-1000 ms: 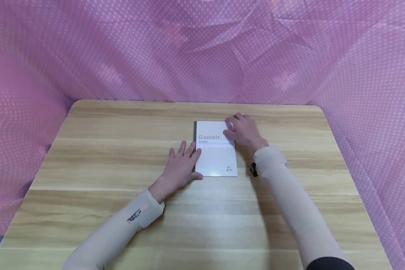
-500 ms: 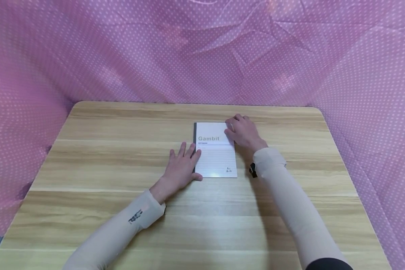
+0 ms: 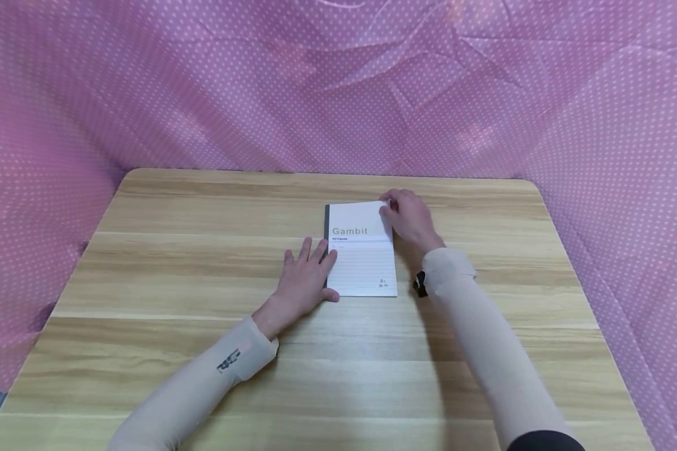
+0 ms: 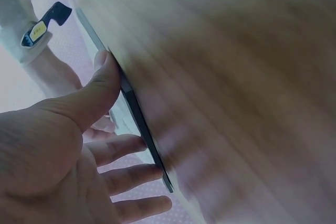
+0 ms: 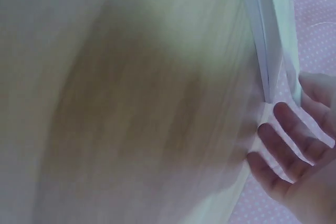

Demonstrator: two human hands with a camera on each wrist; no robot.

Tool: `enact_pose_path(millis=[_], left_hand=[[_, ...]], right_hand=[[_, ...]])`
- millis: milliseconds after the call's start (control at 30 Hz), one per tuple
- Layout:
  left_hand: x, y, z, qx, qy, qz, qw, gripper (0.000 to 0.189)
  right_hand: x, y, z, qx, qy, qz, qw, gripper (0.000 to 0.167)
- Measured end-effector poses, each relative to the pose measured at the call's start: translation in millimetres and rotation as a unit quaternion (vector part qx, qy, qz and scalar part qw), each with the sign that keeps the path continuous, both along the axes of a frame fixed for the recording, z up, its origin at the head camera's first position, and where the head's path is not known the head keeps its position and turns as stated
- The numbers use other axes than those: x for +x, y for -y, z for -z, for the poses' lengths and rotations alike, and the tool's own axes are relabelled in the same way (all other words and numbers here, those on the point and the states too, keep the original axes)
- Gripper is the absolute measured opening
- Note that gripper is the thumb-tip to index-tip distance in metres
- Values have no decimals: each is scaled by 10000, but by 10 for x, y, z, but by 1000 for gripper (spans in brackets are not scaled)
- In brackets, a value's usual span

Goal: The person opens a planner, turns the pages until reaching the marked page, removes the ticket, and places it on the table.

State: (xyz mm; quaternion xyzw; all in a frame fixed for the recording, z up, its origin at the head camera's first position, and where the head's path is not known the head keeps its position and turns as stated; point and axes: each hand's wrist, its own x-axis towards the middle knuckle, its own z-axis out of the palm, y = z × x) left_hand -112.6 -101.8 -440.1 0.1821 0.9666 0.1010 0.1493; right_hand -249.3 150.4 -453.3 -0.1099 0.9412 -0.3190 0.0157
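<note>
Sleeves [image 3: 180, 401] are seen nearest, extended over the wood-grained desk [image 3: 344, 401]. The hands are set apart at opposite sides of one notebook [image 3: 361, 269], which is laid on the desk's far half. Its dark spine [image 4: 137, 119] is touched by the left hand [image 3: 299, 282], whose fingers are straight and spread, presumably so that sliding is prevented. The cover's far right corner is pinched and slightly raised by the right hand [image 3: 410, 216], probably because lifting is easiest away from the spine. Beyond, the desk is enclosed by pink dotted fabric [image 3: 293, 94].
</note>
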Motion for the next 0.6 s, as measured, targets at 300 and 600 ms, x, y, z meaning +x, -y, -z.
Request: enact_pose_path(millis=[300, 600], left_hand=[[4, -13, -2, 26, -26, 3, 10000, 95], [3, -15, 7, -3, -51, -21, 10000, 95]], right_hand=[[-7, 102, 27, -944, 114, 746, 9927, 21], [10, 145, 24, -1605, 165, 1044, 9814, 20]])
